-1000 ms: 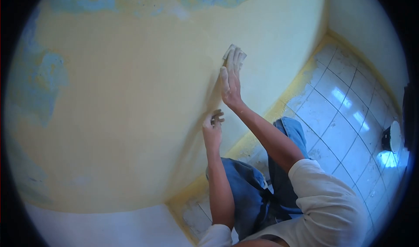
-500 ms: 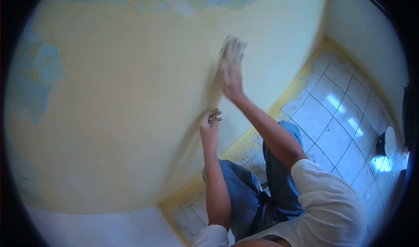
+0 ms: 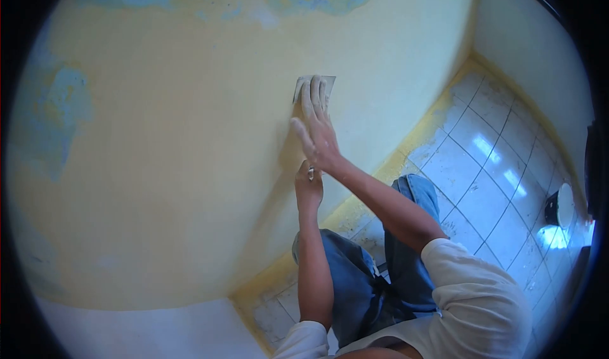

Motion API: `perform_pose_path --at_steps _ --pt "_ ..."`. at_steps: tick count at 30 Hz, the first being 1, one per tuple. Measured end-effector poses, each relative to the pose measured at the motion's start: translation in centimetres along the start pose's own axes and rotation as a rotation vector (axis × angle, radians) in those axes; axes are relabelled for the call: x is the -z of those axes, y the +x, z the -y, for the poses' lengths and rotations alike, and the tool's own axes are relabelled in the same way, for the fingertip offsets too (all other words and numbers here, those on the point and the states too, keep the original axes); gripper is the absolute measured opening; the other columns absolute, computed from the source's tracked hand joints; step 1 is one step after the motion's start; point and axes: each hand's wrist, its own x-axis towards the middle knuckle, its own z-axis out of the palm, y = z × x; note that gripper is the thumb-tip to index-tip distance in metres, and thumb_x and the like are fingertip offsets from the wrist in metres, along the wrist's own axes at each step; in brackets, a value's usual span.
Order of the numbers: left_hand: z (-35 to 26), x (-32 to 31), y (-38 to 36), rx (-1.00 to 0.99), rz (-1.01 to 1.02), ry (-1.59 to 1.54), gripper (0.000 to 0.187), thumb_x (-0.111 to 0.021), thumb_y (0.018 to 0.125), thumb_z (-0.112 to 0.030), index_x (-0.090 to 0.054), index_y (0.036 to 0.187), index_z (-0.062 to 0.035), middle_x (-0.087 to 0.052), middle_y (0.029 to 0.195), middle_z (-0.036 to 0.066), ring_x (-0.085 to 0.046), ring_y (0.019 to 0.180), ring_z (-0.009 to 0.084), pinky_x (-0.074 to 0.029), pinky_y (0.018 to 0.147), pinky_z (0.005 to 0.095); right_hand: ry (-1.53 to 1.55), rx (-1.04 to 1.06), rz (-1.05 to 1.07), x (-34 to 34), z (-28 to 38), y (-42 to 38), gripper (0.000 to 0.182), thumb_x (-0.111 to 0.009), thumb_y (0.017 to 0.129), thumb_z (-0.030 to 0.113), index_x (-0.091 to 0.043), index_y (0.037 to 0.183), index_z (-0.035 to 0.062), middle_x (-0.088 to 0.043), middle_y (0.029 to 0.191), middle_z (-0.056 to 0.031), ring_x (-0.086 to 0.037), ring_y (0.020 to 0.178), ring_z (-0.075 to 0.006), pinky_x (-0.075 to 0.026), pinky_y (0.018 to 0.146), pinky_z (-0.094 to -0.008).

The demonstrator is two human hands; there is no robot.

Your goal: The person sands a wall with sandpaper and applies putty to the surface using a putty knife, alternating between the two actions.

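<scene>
1. Yellow painted wall [image 3: 190, 169] fills most of the view, with patches of blue-green older paint [image 3: 57, 115] showing through at its left and top edges.
2. Against that wall lies a small grey rectangular sheet of sandpaper [image 3: 315, 82], pressed flat under the fingertips of the right hand [image 3: 317, 130].
3. That right hand lies open and flat on the sheet, fingers stretched out side by side and dusted pale, the thumb spread to one side; it pins the paper to the wall rather than pinching it.
4. Just below the right wrist, the left hand [image 3: 309, 186] rests against the wall with its fingers curled in; whether it holds anything cannot be told.
5. Below both hands are the person's white sleeves [image 3: 476, 289] and blue denim trousers [image 3: 355, 283].
6. Beside the legs, well away from the sandpaper, spreads a white tiled floor [image 3: 488, 162] with a yellow-stained edge along the wall foot.
7. Farthest off, at the right edge, stands a dark bucket with a white inside [image 3: 559, 208].
</scene>
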Motion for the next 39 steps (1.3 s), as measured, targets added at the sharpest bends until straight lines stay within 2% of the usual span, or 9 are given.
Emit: perform_pose_path --at_steps 6,10,13,17,20,23,27,31,39 --pt "0.5 -0.4 -0.9 -0.041 0.001 -0.137 0.022 -0.059 0.107 -0.004 -0.070 0.126 -0.0018 -0.079 0.113 0.019 -0.078 0.099 0.0329 -0.058 0.092 0.0427 0.128 -0.133 -0.221 3.1 -0.1 5.8 0.076 -0.040 0.118 0.044 -0.013 0.177 0.0033 0.003 0.183 -0.0274 0.008 0.170 -0.0419 -0.006 0.137 -0.0507" --pt "1.5 -1.5 1.2 -0.060 -0.095 0.021 0.021 -0.059 0.108 -0.007 -0.072 0.125 -0.0051 -0.080 0.114 0.016 -0.079 0.100 0.0303 -0.059 0.090 0.0421 -0.037 -0.043 0.135 2.1 0.3 0.7 0.075 -0.040 0.118 0.043 -0.013 0.177 0.0053 0.004 0.183 -0.0278 0.011 0.169 -0.0447 -0.004 0.137 -0.0547" --pt "-0.4 -1.7 0.4 -0.066 -0.085 -0.251 0.021 -0.060 0.107 -0.008 -0.072 0.124 -0.0050 -0.080 0.113 0.017 -0.078 0.103 0.0343 -0.059 0.089 0.0451 -0.023 -0.013 -0.146 3.4 -2.0 6.9 0.075 -0.032 0.120 0.046 -0.010 0.177 0.0044 0.007 0.184 -0.0238 0.015 0.169 -0.0404 0.004 0.136 -0.0505" --pt "0.0 -3.7 0.9 -0.203 -0.093 -0.210 0.019 -0.061 0.105 -0.011 -0.071 0.120 -0.0047 -0.079 0.110 0.017 -0.075 0.104 0.0404 -0.059 0.092 0.0468 -0.123 -0.043 -0.050 1.6 -1.8 4.7 0.078 -0.030 0.120 0.051 -0.004 0.177 0.0046 0.009 0.184 -0.0219 0.017 0.169 -0.0402 0.006 0.136 -0.0517" --pt "-0.1 -4.1 1.5 -0.141 -0.067 -0.159 0.017 -0.061 0.104 -0.010 -0.070 0.117 -0.0070 -0.078 0.113 0.013 -0.074 0.109 0.0372 -0.057 0.096 0.0475 -0.121 -0.119 0.062 3.5 -0.2 4.1 0.089 -0.031 0.117 0.060 -0.005 0.176 -0.0005 0.009 0.183 -0.0280 0.017 0.168 -0.0454 0.008 0.132 -0.0634" --pt "-1.2 -3.6 0.7 -0.153 -0.092 -0.256 0.017 -0.061 0.103 -0.009 -0.071 0.117 -0.0087 -0.079 0.113 0.012 -0.074 0.111 0.0356 -0.057 0.097 0.0468 0.099 -0.224 -0.222 4.5 -2.1 10.1 0.092 -0.031 0.115 0.064 -0.003 0.177 0.0012 0.011 0.183 -0.0268 0.018 0.168 -0.0450 0.009 0.131 -0.0649" --pt "0.4 -5.0 1.9 -0.245 -0.138 -0.187 0.019 -0.059 0.107 -0.010 -0.072 0.120 -0.0042 -0.081 0.111 0.014 -0.080 0.091 0.0276 -0.061 0.088 0.0408 -0.089 -0.246 0.104 3.2 1.1 4.2 0.089 -0.029 0.117 0.063 0.004 0.177 0.0062 0.015 0.183 -0.0229 0.021 0.169 -0.0373 0.009 0.133 -0.0589" --pt "-0.1 -4.7 1.6 -0.293 -0.167 -0.279 0.019 -0.060 0.106 -0.010 -0.072 0.120 -0.0035 -0.081 0.110 0.014 -0.080 0.090 0.0283 -0.062 0.087 0.0418 -0.051 -0.263 -0.145 3.6 0.0 9.6 0.090 -0.023 0.116 0.067 0.004 0.177 0.0078 0.016 0.183 -0.0230 0.023 0.168 -0.0396 0.009 0.132 -0.0631" --pt "0.4 -4.1 1.9 -0.181 -0.115 -0.316 0.015 -0.062 0.103 -0.012 -0.072 0.114 -0.0081 -0.080 0.110 0.012 -0.075 0.107 0.0358 -0.058 0.095 0.0470 -0.126 -0.098 -0.062 2.9 2.4 8.9 0.089 -0.020 0.115 0.068 -0.003 0.178 0.0058 0.010 0.183 -0.0260 0.018 0.169 -0.0416 0.007 0.132 -0.0641"
